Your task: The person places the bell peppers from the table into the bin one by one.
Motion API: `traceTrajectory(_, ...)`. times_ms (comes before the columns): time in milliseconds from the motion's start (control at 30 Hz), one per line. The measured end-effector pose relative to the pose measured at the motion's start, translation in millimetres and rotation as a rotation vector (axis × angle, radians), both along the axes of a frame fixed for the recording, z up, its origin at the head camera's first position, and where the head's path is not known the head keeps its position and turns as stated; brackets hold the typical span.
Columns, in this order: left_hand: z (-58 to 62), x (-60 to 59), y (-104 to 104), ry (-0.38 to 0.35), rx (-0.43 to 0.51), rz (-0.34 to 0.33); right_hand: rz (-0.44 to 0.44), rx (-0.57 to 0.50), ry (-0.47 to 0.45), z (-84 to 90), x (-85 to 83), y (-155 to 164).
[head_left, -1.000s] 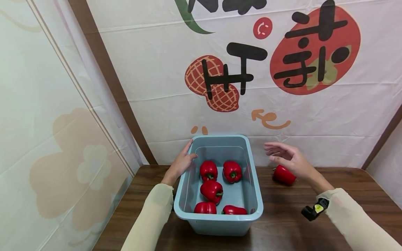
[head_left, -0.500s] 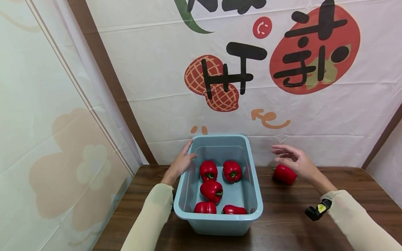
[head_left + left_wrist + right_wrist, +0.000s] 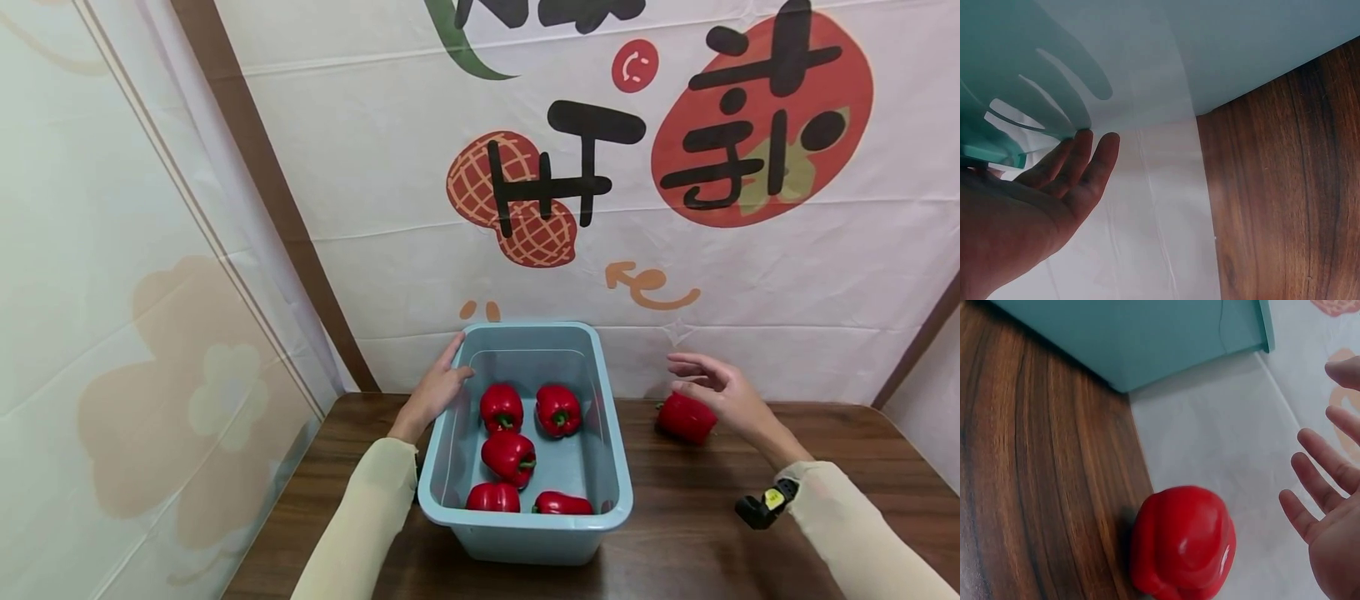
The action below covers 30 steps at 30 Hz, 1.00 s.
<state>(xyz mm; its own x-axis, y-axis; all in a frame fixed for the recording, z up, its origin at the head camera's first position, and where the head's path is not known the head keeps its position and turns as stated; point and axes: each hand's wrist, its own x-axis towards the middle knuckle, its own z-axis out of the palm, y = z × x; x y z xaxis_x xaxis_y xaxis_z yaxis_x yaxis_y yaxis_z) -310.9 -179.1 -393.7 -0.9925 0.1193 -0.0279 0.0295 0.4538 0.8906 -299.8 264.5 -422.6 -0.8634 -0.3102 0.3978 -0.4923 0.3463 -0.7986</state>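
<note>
- Resting my left hand (image 3: 433, 392) on the bin (image 3: 525, 521) rim, fingers straight, 5 peppers (image 3: 509, 456) inside it.
- My right hand (image 3: 726, 398) hovers, fingers spread, just above the loose pepper (image 3: 684, 417).

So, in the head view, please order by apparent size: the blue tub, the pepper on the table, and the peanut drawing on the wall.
1. Blue tub, the largest.
2. Peanut drawing.
3. Pepper on the table, the smallest; the right hand hides part of it.
The wall lies farther from the camera, so the drawing's real size is unsure.
</note>
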Motion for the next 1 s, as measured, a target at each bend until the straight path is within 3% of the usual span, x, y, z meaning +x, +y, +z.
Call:
traceTrajectory(233,-0.4,-0.9,0,-0.001,0.007,-0.008,-0.034,0.036,0.003,-10.2,-3.9,9)
traceTrajectory(1000,-1.1,-0.5,0,0.004,0.036,-0.021,-0.103,0.115,-0.131,-28.2,-10.2,15)
